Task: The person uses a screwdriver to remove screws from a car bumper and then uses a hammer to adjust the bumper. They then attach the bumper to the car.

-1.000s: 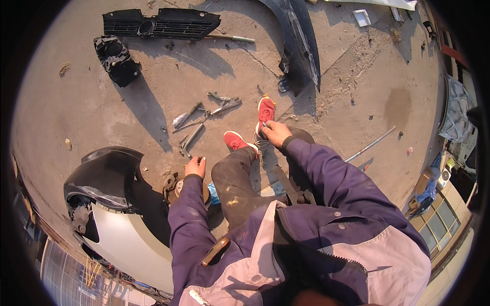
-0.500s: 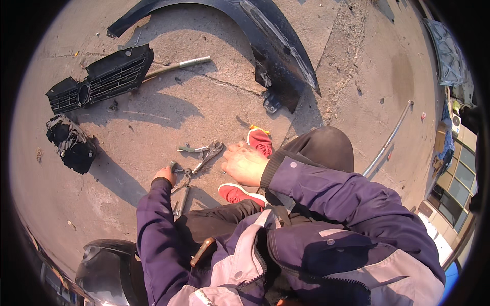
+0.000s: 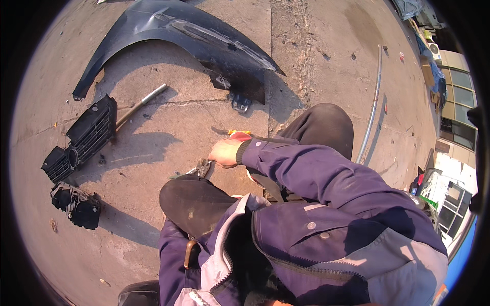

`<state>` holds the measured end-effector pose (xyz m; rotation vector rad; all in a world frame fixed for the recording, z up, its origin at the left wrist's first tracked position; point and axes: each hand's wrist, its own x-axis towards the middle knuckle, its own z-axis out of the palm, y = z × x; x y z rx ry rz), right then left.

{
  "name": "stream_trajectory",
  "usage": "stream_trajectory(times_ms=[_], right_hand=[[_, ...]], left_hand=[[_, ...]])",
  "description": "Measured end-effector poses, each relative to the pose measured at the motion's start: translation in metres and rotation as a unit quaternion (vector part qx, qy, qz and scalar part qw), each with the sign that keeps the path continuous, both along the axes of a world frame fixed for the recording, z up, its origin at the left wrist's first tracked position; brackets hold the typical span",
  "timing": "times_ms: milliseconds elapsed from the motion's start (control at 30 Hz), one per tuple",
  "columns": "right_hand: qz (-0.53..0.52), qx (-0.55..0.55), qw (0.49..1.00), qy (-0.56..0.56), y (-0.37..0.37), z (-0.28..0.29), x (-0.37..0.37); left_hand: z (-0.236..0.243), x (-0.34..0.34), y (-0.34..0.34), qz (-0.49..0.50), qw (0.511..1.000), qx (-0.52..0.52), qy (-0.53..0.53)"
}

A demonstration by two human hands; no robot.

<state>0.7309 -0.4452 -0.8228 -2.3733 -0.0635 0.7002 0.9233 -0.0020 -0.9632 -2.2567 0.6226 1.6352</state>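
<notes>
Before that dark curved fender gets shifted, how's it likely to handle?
The dark fender will probably feel light for its size, as it looks like a thin, broad shell. Its narrow left end might flex if lifted from there. It may rock when pushed, since its curved shape and the shadow under its arch suggest it doesn't lie flat.

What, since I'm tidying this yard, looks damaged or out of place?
The dark fender at the top: pale scuffs streak its otherwise dark surface. A yellow-handled tool also lies oddly close to the red shoe.
</notes>
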Motion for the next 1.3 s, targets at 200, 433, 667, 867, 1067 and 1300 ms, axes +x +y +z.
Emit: stream_trajectory(times_ms=[200,433,667,867,1067,1300], right_hand=[[-0.185,0.011,0.982,0.023,-0.021,-0.054,-0.013],[-0.815,-0.080,0.571,0.058,-0.171,-0.078,-0.024],[-0.813,0.110,0.570,0.040,-0.210,-0.150,-0.050],[-0.674,0.163,0.711,0.118,-0.156,-0.079,-0.022],[-0.638,0.256,0.724,-0.061,-0.074,0.018,0.042],[-0.585,0.448,0.673,-0.060,-0.065,0.164,0.064]], left_hand=[[0.003,-0.034,0.012,0.071,0.994,-0.055,-0.055],[0.009,-0.090,0.038,0.241,0.943,-0.191,-0.130],[0.030,-0.123,0.035,0.382,0.832,-0.329,-0.230],[0.106,-0.099,-0.020,0.484,0.735,-0.308,-0.361],[0.187,-0.041,-0.100,0.455,0.681,-0.462,-0.341],[0.298,-0.045,-0.182,0.258,0.651,-0.626,-0.343]])
